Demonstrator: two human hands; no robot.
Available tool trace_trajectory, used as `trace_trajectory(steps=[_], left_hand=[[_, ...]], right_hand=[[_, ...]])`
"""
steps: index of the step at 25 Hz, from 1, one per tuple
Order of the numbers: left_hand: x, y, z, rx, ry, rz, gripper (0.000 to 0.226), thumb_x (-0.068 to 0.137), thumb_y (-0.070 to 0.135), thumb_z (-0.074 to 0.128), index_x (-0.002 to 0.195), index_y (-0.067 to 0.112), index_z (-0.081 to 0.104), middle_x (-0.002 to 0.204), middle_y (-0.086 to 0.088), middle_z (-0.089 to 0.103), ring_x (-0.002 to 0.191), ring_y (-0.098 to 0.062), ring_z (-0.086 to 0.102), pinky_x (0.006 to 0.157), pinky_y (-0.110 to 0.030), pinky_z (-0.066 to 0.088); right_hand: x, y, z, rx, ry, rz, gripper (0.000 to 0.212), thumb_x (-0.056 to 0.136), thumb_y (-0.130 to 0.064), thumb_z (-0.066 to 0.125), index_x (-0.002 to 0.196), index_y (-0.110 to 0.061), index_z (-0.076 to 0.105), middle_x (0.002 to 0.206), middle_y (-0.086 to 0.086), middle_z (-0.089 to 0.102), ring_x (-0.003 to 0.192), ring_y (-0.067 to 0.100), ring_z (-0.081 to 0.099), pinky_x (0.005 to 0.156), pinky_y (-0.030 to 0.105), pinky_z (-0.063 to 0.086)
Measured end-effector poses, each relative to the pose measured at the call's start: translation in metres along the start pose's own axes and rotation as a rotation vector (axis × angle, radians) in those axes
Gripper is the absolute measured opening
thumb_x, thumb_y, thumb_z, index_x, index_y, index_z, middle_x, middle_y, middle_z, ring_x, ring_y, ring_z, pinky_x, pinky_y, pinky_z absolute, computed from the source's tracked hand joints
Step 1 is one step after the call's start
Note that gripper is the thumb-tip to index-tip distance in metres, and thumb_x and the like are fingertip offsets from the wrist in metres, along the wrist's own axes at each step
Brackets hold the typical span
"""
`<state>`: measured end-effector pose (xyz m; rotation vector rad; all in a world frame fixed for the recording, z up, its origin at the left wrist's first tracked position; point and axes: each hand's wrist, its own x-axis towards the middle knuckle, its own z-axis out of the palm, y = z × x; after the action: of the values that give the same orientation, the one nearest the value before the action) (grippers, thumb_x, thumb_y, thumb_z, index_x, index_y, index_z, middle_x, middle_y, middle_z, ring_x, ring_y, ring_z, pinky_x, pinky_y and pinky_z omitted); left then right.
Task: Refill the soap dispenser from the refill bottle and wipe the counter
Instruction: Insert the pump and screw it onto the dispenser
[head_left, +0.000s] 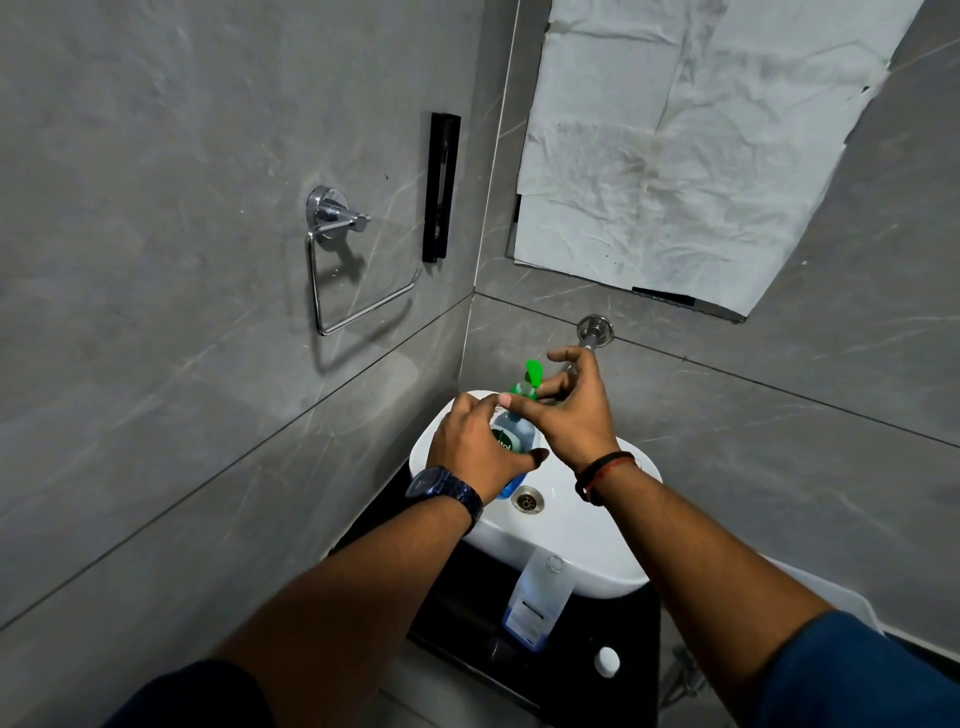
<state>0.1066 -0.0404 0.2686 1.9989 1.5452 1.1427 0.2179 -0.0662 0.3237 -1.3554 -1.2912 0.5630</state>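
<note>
I hold the soap dispenser (514, 439), a clear bottle of blue liquid with a green label, above the white basin (561, 540). My left hand (475, 449) is wrapped around its body. My right hand (569, 410) pinches the collar of its green pump head (531, 378) with thumb and fingers. The refill bottle (535, 597), clear with a little blue liquid at its base, stands uncapped on the black counter (457, 592) in front of the basin. Its white cap (606, 661) lies on the counter to the right.
A chrome tap (594, 332) comes out of the wall behind my right hand. The basin drain (528, 500) shows below the dispenser. A chrome ring holder (337, 265) and a black bracket (441, 187) hang on the left wall. Crumpled paper (685, 145) covers the mirror.
</note>
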Motion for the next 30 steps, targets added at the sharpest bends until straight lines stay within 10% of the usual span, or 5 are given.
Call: trace_trajectory(steps=[19,30], left_hand=[[-0.002,0.0,-0.005,0.0,0.002,-0.014,0.075,0.049,0.055,0.081,0.115,0.026,0.059,0.107,0.001,0.054,0.093,-0.022,0.058,0.072,-0.029,0.047],[-0.001,-0.001,-0.001,-0.006,-0.003,-0.062,0.076,0.05,0.054,0.082,0.117,0.027,0.057,0.109,0.0,0.052,0.095,-0.024,0.056,0.075,-0.032,0.049]], right_hand=[[-0.006,0.0,0.003,-0.022,-0.009,0.022,0.062,0.064,-0.013,0.085,0.108,-0.025,0.043,0.083,0.003,0.071,0.09,0.021,0.068,0.084,0.051,0.054],[-0.004,-0.01,0.005,-0.18,0.059,-0.017,0.054,0.059,-0.025,0.089,0.097,-0.023,0.05,0.075,-0.009,0.067,0.071,0.006,0.063,0.072,0.031,0.056]])
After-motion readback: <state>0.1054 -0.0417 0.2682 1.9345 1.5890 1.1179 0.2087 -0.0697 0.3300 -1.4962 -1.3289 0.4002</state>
